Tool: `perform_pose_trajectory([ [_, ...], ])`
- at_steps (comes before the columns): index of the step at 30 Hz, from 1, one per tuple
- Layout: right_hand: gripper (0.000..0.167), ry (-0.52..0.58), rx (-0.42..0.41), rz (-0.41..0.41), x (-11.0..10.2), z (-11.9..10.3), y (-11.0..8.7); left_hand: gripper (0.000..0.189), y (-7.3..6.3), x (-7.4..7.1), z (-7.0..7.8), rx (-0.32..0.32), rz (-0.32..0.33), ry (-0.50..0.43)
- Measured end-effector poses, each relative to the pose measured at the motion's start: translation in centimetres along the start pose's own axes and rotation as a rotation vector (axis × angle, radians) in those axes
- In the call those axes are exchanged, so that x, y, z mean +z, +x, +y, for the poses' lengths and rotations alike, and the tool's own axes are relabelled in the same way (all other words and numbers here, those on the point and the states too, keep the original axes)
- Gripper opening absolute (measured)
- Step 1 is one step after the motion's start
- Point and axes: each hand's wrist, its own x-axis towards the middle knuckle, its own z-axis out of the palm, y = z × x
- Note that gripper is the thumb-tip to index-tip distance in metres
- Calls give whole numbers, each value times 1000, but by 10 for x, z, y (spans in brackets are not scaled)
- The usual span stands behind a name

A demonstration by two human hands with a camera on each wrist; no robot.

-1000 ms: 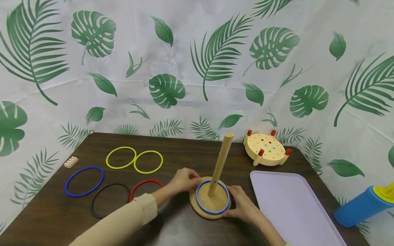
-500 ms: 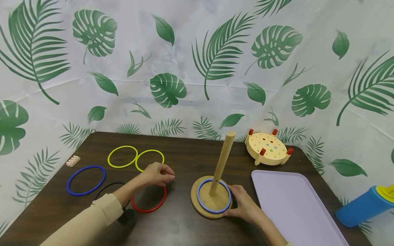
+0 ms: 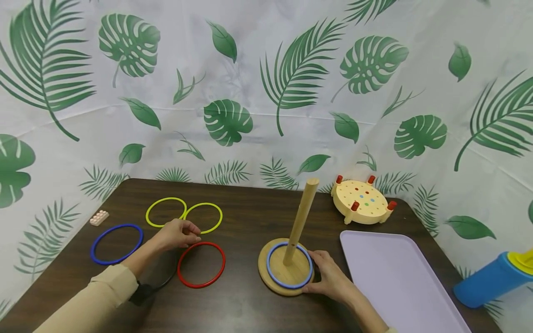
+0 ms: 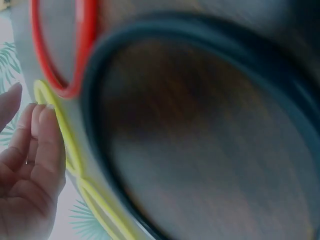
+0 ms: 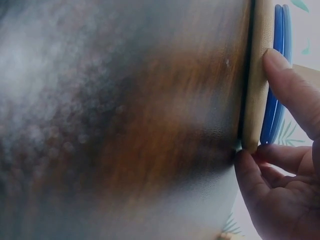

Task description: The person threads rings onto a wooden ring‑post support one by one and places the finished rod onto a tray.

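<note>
My right hand (image 3: 331,280) holds the edge of a wooden ring stand, whose round base carries an upright peg (image 3: 302,215). In the right wrist view the thumb (image 5: 280,65) lies on the base (image 5: 258,95), with fingertips at its lower edge. Two blue rings (image 5: 272,115) lie stacked around the peg, on the base. My left hand (image 3: 176,234) is over the table, holding nothing, its fingers loosely extended. Below its forearm lies a black ring (image 4: 91,120), partly hidden in the head view. A red ring (image 3: 224,261) lies just right of that hand.
Two yellow rings (image 3: 221,215) lie behind the left hand, and a dark blue ring (image 3: 92,252) to the left near a pink toy brick (image 3: 99,218). At right are a lilac tray (image 3: 399,282), a cream pegged toy (image 3: 362,201) and a blue bottle (image 3: 483,280).
My left hand has left the stand and moved left past the red ring, above the black ring. My right hand stays on the stand's base.
</note>
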Motion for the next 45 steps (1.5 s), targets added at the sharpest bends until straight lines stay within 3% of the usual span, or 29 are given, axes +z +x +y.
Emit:
perform_pose_trajectory([
  [5,88,1,-15,2,-1,0,-1,21,0,-2,-9,30,18,95],
  [12,89,22,-19,3,-2,0,-2,20,3,0,-10,84,46,176],
  [19,90,10,-11,-1,-1,0,-1,17,3,2,-9,86,39,183],
  [25,90,0,-8,6,-1,1,-1,11,4,5,-9,100,5,154],
  [34,90,8,-21,2,0,2,-2,6,0,5,-3,48,-68,88],
  [40,89,8,-16,1,0,1,-2,9,0,0,14,57,-100,5],
  [45,89,4,-17,5,0,1,-3,20,2,-7,31,105,-149,-139],
])
